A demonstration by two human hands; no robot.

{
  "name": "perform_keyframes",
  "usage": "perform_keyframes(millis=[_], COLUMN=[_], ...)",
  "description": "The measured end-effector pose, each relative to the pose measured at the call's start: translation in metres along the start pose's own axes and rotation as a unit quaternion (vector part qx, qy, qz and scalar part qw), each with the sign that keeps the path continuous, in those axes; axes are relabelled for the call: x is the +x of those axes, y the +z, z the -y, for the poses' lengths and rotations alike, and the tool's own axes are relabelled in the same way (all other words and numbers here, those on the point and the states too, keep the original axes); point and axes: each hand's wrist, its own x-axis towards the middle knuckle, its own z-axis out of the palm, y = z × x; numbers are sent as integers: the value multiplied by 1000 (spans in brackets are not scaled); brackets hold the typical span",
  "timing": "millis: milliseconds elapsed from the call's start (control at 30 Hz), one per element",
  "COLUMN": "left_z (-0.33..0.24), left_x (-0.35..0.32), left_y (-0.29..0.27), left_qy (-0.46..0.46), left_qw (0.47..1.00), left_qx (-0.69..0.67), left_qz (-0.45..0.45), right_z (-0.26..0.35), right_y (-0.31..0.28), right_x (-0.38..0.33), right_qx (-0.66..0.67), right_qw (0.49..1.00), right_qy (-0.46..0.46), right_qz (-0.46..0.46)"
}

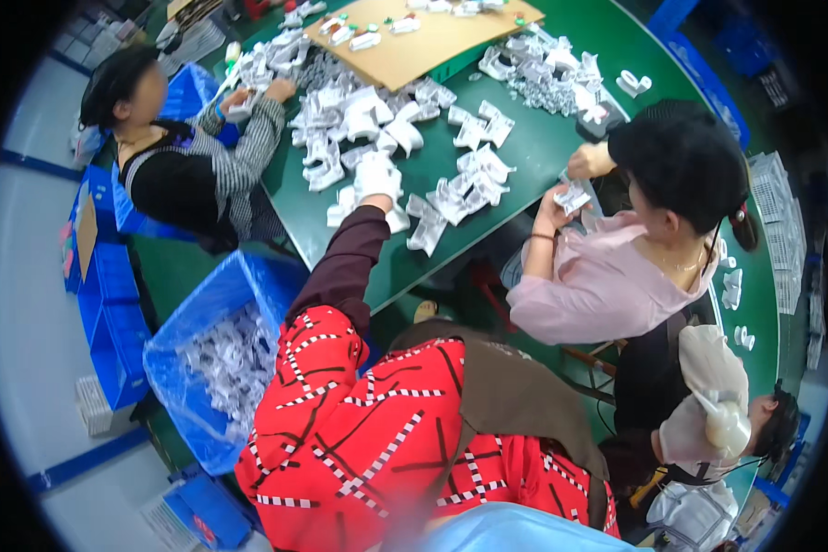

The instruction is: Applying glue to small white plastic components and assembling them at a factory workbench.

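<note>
My left hand (377, 175), in a white glove, reaches from a dark brown sleeve to the near edge of the green table. It rests among white moulded plastic parts (368, 115); its fingers blend with them, so their grip is unclear. Out at the lower right, my right hand (690, 440) is also gloved in white. Its fingers seem closed around a smooth, rounded white plastic part (729, 429). More curved white parts (465, 193) lie just right of my left hand.
A blue bin (262, 276) lined with plastic and filled with white parts stands at my left. Co-workers sit at the left (184, 175) and right (607, 276), handling white parts. Cardboard (423, 46) bearing small pieces lies at the back. Another person (773, 423) is near my right hand.
</note>
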Motion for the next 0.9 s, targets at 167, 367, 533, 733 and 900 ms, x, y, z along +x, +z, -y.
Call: perform_keyframes(millis=[167, 367, 533, 733, 900], left_z=[-19, -29, -32, -36, -39], left_x=[73, 101, 104, 116, 99], left_y=[27, 55, 45, 13, -31], left_qy=[305, 260, 245, 249, 176], left_qw=[947, 916, 920, 948, 983], left_qx=[93, 277, 281, 189, 44], left_qz=[-48, 125, 122, 54, 1], right_z=[-4, 5, 15, 8, -20], right_y=[17, 32, 27, 8, 15], right_x=[-19, -56, -72, -73, -65], right_qx=[-7, -67, -79, -69, -13], right_qw=[998, 992, 990, 989, 991], right_qy=[-32, -109, -99, -96, -72], right_qz=[60, 8, 57, 93, 108])
